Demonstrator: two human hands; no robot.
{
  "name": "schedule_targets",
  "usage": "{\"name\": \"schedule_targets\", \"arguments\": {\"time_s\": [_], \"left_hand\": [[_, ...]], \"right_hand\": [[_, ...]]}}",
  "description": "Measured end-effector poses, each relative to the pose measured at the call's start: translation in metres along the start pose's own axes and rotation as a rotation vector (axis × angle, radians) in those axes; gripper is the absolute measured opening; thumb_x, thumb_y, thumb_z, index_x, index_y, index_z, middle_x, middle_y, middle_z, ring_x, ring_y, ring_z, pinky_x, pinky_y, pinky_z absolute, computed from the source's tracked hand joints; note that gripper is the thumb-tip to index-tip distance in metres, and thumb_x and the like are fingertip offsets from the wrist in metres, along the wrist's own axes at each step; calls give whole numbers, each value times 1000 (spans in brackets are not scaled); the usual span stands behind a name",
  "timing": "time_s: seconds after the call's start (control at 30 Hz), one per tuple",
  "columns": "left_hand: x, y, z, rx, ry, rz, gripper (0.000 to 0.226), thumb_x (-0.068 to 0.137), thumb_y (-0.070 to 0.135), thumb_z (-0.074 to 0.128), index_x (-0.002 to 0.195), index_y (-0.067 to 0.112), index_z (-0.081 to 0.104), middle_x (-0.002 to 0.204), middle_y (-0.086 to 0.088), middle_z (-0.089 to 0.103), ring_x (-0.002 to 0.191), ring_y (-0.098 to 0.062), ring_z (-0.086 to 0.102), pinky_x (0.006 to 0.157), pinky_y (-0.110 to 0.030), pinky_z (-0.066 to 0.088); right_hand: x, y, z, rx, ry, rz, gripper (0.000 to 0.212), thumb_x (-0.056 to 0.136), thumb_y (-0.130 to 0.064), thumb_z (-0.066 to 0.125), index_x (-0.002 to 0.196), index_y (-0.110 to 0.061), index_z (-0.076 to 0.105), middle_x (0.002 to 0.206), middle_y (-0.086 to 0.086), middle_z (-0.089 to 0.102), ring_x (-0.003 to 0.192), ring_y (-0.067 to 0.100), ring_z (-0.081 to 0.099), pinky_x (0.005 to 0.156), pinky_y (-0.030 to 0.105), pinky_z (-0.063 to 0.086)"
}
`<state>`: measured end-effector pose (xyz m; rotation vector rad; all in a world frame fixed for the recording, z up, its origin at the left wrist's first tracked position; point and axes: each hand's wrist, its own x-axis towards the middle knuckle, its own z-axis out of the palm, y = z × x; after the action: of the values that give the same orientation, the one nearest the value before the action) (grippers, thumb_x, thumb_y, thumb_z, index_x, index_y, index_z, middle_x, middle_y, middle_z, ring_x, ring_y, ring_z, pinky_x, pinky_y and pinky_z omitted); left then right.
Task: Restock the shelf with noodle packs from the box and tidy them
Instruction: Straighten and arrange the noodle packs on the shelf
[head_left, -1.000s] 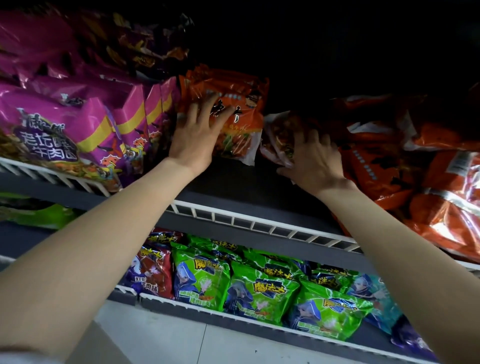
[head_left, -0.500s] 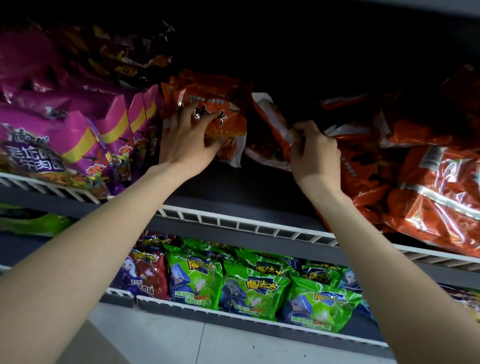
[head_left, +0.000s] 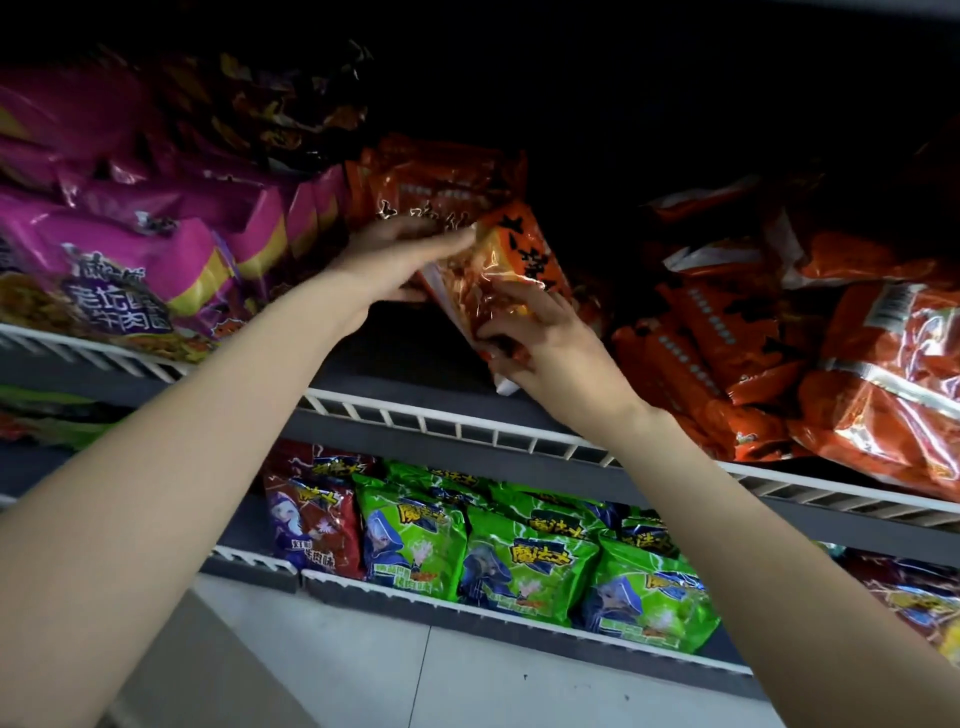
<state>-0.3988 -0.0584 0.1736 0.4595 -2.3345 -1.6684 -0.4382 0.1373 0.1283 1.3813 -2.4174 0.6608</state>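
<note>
A glossy orange plastic noodle pack (head_left: 511, 270), crinkled and catching the light, with black characters on its upper part, stands tilted above the bare dark grey board of the upper shelf (head_left: 415, 364), its white sealed bottom edge pointing down toward the shelf front. The right hand (head_left: 556, 343) grasps it from below and from the right, fingers spread over the lower face and thumb at the bottom corner. The left hand (head_left: 395, 260) presses flat against the pack's left side, fingers straight and together, thumb under the edge, so the pack sits between the two palms. Just behind the left hand stands another orange foil pack (head_left: 436, 182), upright and wrinkled. To the left lie shiny magenta noodle packs with yellow bands (head_left: 140, 260), leaning on the white wire rail (head_left: 457, 421) along the shelf edge. To the right, a loose heap of orange packs (head_left: 831, 338) lies slumped. On the lower shelf, puffy green snack bags (head_left: 530, 561) stand in a row beside a red snack bag (head_left: 311, 519).
</note>
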Motion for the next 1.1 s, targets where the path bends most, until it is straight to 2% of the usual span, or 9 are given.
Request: {"name": "schedule_targets", "arguments": {"time_s": [0.1,0.2,0.3,0.47,0.6,0.7,0.83,0.93,1.1], "left_hand": [[9,-1,1,272,-40,34,93,53,58,82,131,18,52,128,-1,58,115,-19,55,97,-35,47],[6,1,-1,328,-82,140,64,71,41,79,126,16,57,122,3,62,115,-13,55,98,-25,41],[-5,-9,-10,291,-61,223,62,76,33,76,132,22,53,129,5,58,122,-13,50,107,-34,36],[-14,-34,-21,562,266,248,68,77,35,75,136,16,46,130,-6,56,119,-24,52,101,-39,42],[-34,-31,-14,715,514,558,78,78,28,72,144,19,31,144,-12,37,129,-30,40,97,-40,43],[-32,-32,-10,915,493,714,77,72,29,76,140,18,40,144,-10,37,129,-30,38,92,-42,46],[-14,-39,-1,1087,368,507,94,68,36,81,145,21,29,153,-8,21,138,-31,23,104,-49,34],[-7,-43,0,1113,361,486,96,69,33,80,147,24,25,155,-6,17,140,-29,19,107,-51,29],[-3,-45,1,1133,385,497,93,73,33,78,147,23,24,155,-7,18,139,-29,20,107,-50,28]], "right_hand": [[-5,6,-5,44,116,91,35,80,-17,73,114,-13,65,137,7,49,120,31,48,90,44,49],[-5,16,-15,11,169,382,66,80,-30,73,138,-19,43,139,10,39,123,34,41,94,44,44],[-3,19,-21,13,55,522,88,78,-42,74,147,-26,21,144,11,32,127,38,38,96,45,39],[29,0,-13,-78,184,350,71,78,-34,74,138,-24,38,133,11,42,121,34,42,81,43,47],[76,-9,-7,-272,183,137,62,83,-19,68,139,-19,41,138,15,40,130,37,32,92,44,45],[100,-12,6,-301,132,47,60,84,-16,65,139,-18,42,142,15,39,133,39,30,104,48,36],[86,-7,11,-186,205,103,61,85,-33,63,141,-17,42,140,17,38,132,36,32,105,46,34],[57,11,-1,-98,320,239,54,90,-32,58,138,-11,43,137,17,41,125,35,41,92,43,45],[43,43,-6,-391,-244,433,76,87,-41,64,146,-14,25,146,18,31,131,39,35,99,44,39]]}}
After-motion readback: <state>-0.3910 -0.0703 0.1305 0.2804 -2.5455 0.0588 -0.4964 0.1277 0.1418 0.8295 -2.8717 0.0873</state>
